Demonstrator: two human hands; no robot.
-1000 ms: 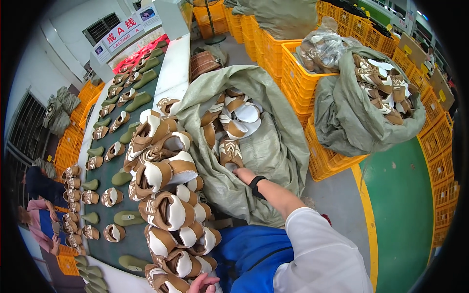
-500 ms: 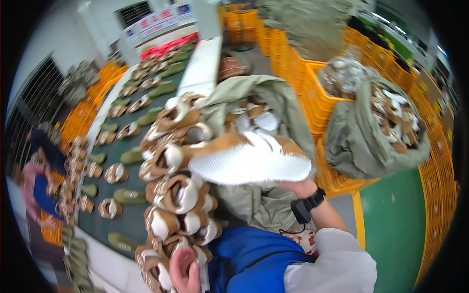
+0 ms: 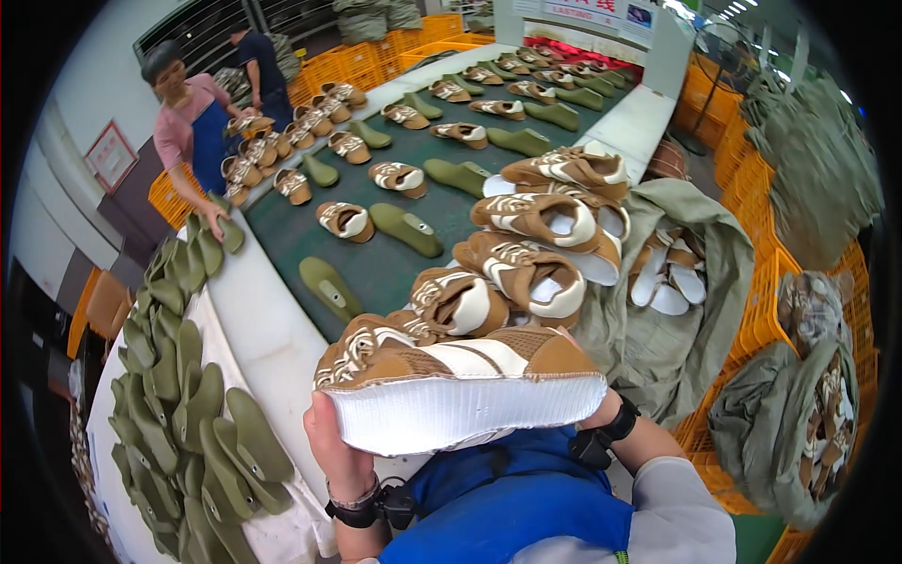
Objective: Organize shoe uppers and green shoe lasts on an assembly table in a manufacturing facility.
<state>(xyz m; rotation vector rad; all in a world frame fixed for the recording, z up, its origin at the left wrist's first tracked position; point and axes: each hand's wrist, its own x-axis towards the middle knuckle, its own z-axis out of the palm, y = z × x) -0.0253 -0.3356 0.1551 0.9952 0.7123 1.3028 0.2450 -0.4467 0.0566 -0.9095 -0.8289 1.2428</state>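
A brown and white shoe upper, its white ribbed underside tilted toward me, is held level in front of my blue apron. My left hand grips its left end, thumb against the underside edge. At the right end my right hand holds it from behind, its fingers mostly hidden by the upper. Just beyond, similar brown and white uppers are stacked along the near right side of the green conveyor belt.
Green shoe lasts are heaped on the left. Uppers and lasts lie in rows along the belt. A co-worker in pink reaches toward the lasts. An open sack of uppers and orange crates stand at right.
The view has turned left. My right hand has brought the upper from over the sack to in front of my apron. My left hand has come up from beside the stacked uppers and grasped it.
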